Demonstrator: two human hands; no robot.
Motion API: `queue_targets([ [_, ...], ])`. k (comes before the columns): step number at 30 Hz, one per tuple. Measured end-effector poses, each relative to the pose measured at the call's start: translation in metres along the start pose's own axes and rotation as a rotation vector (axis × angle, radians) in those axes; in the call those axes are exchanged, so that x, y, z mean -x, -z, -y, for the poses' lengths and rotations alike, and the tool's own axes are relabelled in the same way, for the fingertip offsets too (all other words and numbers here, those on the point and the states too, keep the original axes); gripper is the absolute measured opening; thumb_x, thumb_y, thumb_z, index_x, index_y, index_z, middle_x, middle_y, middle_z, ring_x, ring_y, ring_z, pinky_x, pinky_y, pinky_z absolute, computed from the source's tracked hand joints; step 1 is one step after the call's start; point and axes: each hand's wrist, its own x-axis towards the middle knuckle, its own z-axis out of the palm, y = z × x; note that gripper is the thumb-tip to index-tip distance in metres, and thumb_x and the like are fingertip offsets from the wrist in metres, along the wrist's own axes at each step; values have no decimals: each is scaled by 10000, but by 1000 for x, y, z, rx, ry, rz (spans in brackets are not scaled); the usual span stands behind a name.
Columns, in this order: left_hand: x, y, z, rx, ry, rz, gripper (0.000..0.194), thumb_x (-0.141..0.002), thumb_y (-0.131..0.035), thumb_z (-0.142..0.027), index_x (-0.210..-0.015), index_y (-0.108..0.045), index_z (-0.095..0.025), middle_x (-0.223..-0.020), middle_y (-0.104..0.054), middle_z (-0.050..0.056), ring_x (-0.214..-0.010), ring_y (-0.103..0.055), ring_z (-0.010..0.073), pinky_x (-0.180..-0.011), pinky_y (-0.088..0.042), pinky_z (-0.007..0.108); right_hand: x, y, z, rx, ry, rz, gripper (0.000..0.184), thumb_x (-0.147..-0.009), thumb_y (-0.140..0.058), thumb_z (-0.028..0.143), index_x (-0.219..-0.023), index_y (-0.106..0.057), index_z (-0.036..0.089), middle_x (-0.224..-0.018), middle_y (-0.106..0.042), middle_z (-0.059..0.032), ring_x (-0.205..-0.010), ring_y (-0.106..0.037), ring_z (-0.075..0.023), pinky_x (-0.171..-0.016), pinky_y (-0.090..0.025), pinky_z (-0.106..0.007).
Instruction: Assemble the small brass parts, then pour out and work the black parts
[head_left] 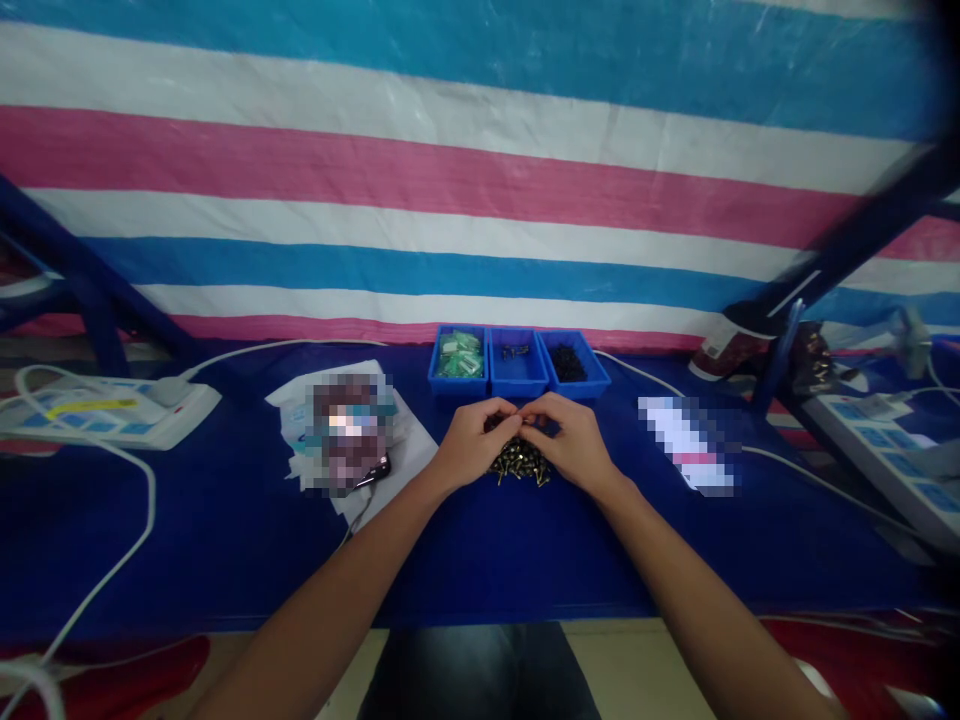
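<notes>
My left hand (482, 437) and my right hand (568, 440) meet at the fingertips in the middle of the blue table (525, 560). Both are closed in a pinch; whatever lies between the fingers is too small to make out. Right beneath them is a pile of small brass-coloured metal parts (520, 463), partly hidden by the hands. Behind stand three joined blue bins: the left bin (459, 388) has small green-and-white packets (461, 356), the middle bin (519, 376) a few small dark pieces (515, 352), the right bin (596, 378) many small black parts (568, 364).
Left of my arms, white paper (409, 425) lies under a blurred-out item (349, 430) and a cable. To the right is a blurred-out bright screen (686, 445) with a white cable. Power strips (180, 412) sit at both sides. A striped sheet (450, 180) hangs behind.
</notes>
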Motion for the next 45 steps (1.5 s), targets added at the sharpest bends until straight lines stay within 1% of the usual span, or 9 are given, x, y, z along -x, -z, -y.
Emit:
queue_targets([
  [4,-1,2,2,0,12,-43,246,-919,-523,-353,-920,-685,-168,-866,-683,27,-793,-604,159,-742,-452,274,-1,3,3,-21,23,35,141,-896,-619,269,-996,-708,226,-902,-694,-37,-836,-635,-177,-780,-500,-302],
  [7,-1,2,3,-41,10,-63,288,-936,-494,-387,-904,-678,-168,-831,-662,19,-766,-583,152,-721,-441,271,-2,4,5,-30,19,28,182,-935,-555,259,-1016,-717,239,-958,-707,-44,-886,-643,-181,-825,-498,-318],
  [12,-2,0,4,-79,14,-76,342,-959,-437,-414,-843,-647,-169,-789,-636,13,-748,-566,152,-707,-429,269,-2,4,8,-24,-10,8,180,-930,-561,274,-1005,-720,237,-909,-697,-43,-839,-640,-181,-783,-502,-312],
  [16,-3,0,5,-40,28,-104,371,-965,-414,-431,-795,-615,-170,-756,-620,11,-737,-567,153,-723,-435,273,-2,3,7,-41,-25,-54,174,-928,-566,283,-1013,-710,234,-896,-688,-42,-819,-632,-179,-760,-503,-317],
  [24,-1,1,0,-47,-1,-70,311,-953,-434,-388,-816,-608,-169,-767,-604,6,-731,-534,144,-703,-409,256,-3,3,8,-46,-39,-39,159,-919,-577,280,-986,-714,233,-873,-674,-36,-789,-617,-172,-749,-499,-312],
  [31,-1,2,3,-35,-11,-50,297,-951,-456,-393,-857,-626,-169,-784,-607,7,-736,-540,143,-702,-417,256,-2,2,7,-49,-63,-6,186,-926,-566,312,-1005,-714,231,-872,-681,-48,-779,-618,-181,-727,-496,-309],
  [38,-2,0,5,-22,-14,-93,278,-938,-488,-395,-853,-630,-171,-798,-625,9,-748,-555,146,-712,-427,259,-2,0,7,-36,-39,-38,190,-937,-543,272,-1033,-704,242,-923,-699,-37,-836,-641,-181,-788,-493,-310],
  [42,-1,-1,3,-15,-15,-106,257,-933,-507,-383,-854,-632,-174,-779,-614,-1,-726,-547,138,-695,-422,253,-3,0,9,-22,-45,-49,183,-946,-516,266,-996,-688,230,-943,-693,-41,-858,-637,-185,-787,-483,-303],
  [45,-1,0,2,7,8,-120,293,-942,-487,-397,-829,-636,-173,-775,-631,4,-736,-570,144,-706,-434,258,-2,1,9,3,-85,-40,193,-954,-503,301,-889,-658,206,-841,-669,-25,-760,-610,-169,-711,-450,-284],
])
